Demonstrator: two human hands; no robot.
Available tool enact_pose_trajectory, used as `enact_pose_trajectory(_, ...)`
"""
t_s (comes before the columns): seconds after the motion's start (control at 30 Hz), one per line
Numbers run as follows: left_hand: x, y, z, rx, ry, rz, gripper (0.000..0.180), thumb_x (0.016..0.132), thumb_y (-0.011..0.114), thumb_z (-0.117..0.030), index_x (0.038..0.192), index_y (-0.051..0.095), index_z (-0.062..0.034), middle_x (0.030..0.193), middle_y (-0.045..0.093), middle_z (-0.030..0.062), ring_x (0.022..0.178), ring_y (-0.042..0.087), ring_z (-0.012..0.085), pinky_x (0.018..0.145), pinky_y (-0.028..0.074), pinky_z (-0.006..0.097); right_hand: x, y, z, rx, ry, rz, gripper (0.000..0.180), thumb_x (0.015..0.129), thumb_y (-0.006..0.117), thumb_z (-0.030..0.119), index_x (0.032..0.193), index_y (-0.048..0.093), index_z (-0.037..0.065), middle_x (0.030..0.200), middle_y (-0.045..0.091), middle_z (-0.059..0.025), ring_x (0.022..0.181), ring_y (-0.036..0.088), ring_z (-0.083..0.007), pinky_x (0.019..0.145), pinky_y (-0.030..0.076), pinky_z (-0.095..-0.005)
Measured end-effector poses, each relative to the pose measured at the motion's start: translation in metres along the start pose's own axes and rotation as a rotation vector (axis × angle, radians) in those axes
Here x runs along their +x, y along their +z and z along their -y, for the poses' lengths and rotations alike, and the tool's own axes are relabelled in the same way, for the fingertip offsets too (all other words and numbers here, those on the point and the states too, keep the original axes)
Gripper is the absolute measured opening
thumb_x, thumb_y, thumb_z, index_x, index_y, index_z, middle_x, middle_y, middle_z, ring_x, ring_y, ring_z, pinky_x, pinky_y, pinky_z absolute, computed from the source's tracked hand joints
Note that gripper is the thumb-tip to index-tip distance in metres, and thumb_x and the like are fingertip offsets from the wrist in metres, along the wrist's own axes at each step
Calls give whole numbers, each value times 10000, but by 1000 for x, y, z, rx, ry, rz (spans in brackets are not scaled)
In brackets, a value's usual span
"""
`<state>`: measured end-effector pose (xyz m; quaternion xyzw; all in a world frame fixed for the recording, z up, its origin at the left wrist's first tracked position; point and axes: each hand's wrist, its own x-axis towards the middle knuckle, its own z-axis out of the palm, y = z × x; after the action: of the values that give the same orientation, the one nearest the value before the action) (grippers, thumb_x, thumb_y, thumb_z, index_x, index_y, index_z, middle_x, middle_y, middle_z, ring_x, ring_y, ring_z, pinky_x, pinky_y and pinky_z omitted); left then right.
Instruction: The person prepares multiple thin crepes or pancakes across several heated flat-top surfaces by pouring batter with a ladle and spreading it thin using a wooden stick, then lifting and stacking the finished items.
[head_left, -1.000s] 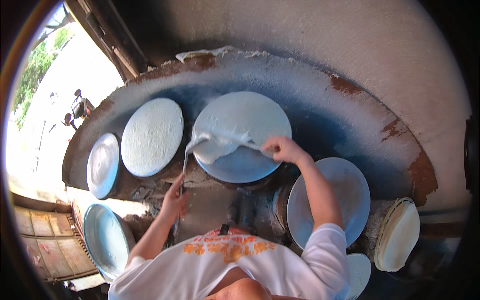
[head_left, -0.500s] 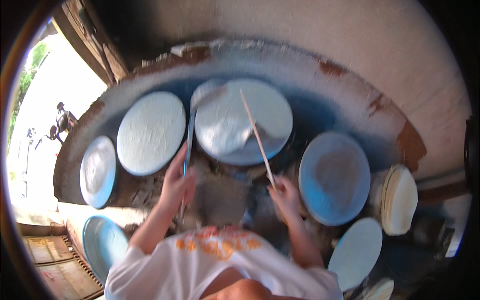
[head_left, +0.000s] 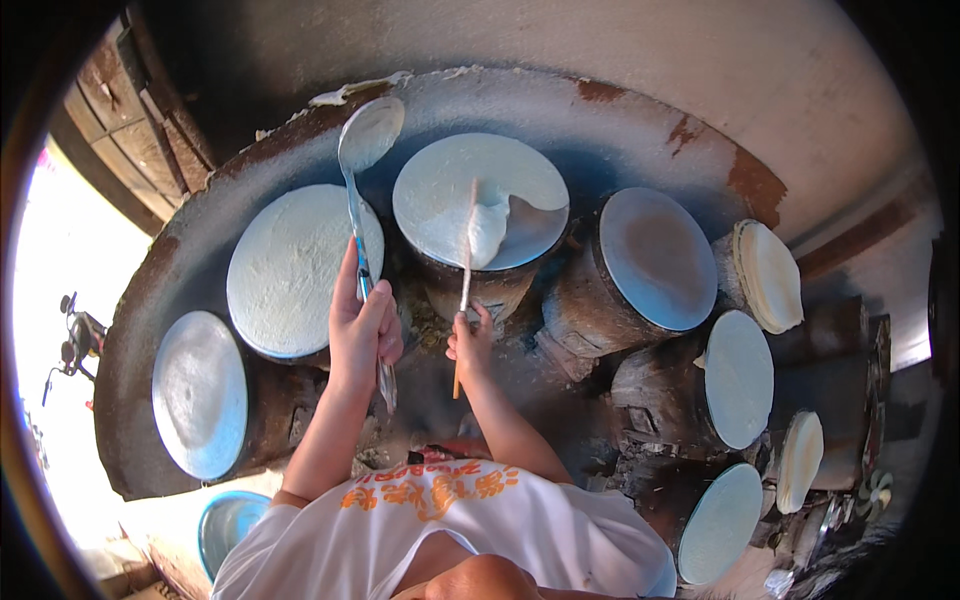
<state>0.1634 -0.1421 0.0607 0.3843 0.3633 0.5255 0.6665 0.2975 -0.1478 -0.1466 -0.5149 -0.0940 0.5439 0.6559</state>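
Observation:
My left hand [head_left: 368,320] is closed around the handle of a metal ladle [head_left: 372,133]. The ladle's bowl, coated with pale batter, is up between two round griddles. In my right hand [head_left: 472,340] is a thin wooden stick [head_left: 467,255], gripped near its lower end. The stick reaches over the middle griddle [head_left: 538,238], where white batter [head_left: 440,180] covers most of the top. A thick lump of batter [head_left: 488,232] sits against the stick, and a grey bare patch shows to its right. Left of the ladle, another griddle [head_left: 290,270] is fully coated in white.
Other round griddles curve around me: a greyish one [head_left: 200,395] far left, a bare one [head_left: 660,260] on the right, and pale-topped ones [head_left: 740,380] lower right. Stacked flat rounds [head_left: 770,275] stand at the right. A blue-rimmed basin [head_left: 228,525] is lower left.
The ladle has come away from the middle griddle, its bowl now clear in view. The stick has swung left and stands more upright. My view has shifted, showing more on the right.

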Motion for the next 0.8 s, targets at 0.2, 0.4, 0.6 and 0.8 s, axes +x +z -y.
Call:
enact_pose_trajectory(0.2,-12,-1,4,57,-41,20,590,963,441,-104,1483,193,-227,573,321,-36,396,304,38,334,274,184,45,-9,48,82,-125,-63,256,937,551,202,1172,454,169,663,419,7,438,337,-73,378,272,-231)
enact_pose_trajectory(0.4,-6,-7,11,46,-26,31,592,959,443,-87,1481,202,-228,581,333,-35,408,298,36,338,271,181,-12,-60,21,-418,-67,33,283,955,513,193,1232,515,137,688,510,-20,433,411,-74,367,317,-229)
enact_pose_trajectory(0.6,6,46,40,60,-73,109,578,962,430,-85,1477,212,-231,589,315,-43,415,307,37,343,282,187,57,-113,115,-452,-12,-39,348,962,508,226,1304,513,158,700,502,-14,424,374,-69,363,316,-238)
enact_pose_trajectory(0.8,28,83,52,88,-68,71,588,958,427,-83,1481,198,-220,581,329,-34,398,313,39,341,279,190,51,-106,136,-958,-35,248,344,950,523,208,1290,517,151,656,511,6,443,422,-67,384,349,-235)
